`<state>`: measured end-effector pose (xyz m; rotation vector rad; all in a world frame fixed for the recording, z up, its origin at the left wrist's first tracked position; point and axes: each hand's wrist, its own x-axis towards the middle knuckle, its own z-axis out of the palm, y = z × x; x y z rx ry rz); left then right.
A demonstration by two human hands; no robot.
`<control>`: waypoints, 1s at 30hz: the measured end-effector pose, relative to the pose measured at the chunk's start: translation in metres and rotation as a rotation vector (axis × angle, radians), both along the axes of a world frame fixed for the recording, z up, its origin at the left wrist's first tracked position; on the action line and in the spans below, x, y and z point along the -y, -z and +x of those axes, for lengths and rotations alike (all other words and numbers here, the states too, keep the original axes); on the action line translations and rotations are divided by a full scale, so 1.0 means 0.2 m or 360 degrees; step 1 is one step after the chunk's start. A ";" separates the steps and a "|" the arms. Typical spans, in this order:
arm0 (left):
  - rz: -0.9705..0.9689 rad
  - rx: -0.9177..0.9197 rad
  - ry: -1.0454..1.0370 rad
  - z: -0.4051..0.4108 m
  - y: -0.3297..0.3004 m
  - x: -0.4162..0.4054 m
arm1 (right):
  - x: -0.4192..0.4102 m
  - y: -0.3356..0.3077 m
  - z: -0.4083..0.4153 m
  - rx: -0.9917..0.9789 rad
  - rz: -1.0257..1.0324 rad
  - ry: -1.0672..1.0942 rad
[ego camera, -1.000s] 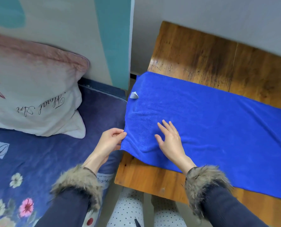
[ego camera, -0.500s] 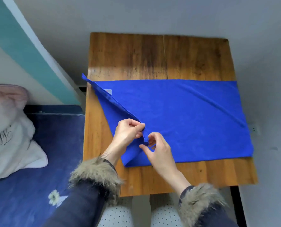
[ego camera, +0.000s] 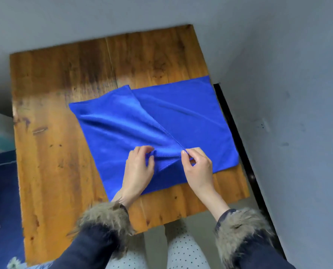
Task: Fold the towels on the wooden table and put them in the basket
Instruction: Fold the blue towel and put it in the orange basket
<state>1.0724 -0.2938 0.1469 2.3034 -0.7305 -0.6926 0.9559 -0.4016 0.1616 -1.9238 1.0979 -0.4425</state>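
A blue towel is spread on the wooden table, and its left part is laid over toward the right, so that a hemmed edge runs in a slant from the far side down to the hands. The near end of this edge is held by both hands. It is pinched by the left hand between the thumb and the curled fingers, and a small piece of cloth is seen between them. Just to the right of it, the corner of the same edge is pinched by the right hand with the thumb and the first finger. The two hands are close together but not touching; a short stretch of the hem is pulled tight between them. Soft folds are drawn in the towel from the hands toward its far left corner. To the right of the right hand, the towel lies flat and reaches the right edge of the table. Fur cuffs are worn on both dark sleeves. Far to the left of the left hand, a dark blue bed is seen beside the table.
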 end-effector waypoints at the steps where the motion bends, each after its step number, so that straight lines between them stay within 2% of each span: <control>1: 0.0047 0.0112 0.0110 -0.04 0.04 0.01 | 0.05 0.02 -0.04 -0.0025 0.0014 0.0025; 6: 0.0175 0.0444 0.0477 -0.13 0.07 0.20 | 0.21 0.10 -0.22 -0.0138 0.0181 0.0167; 11: 0.0167 0.0655 0.0808 -0.22 0.06 0.46 | 0.28 0.14 -0.34 -0.0103 0.0323 0.0485; 17: 0.0132 0.0749 0.1014 -0.31 0.13 0.65 | 0.39 0.27 -0.44 -0.0333 0.0127 0.0593; 20: 0.0259 0.0833 0.1283 -0.30 0.18 0.73 | 0.43 0.32 -0.49 -0.0416 0.0175 0.0497; 24: 0.0469 0.0973 0.1578 -0.18 0.25 0.77 | 0.40 0.34 -0.49 -0.0496 -0.0087 0.0271; 30: 0.0699 0.1029 0.1380 -0.06 0.23 0.57 | 0.40 0.36 -0.42 -0.0610 -0.0234 -0.0049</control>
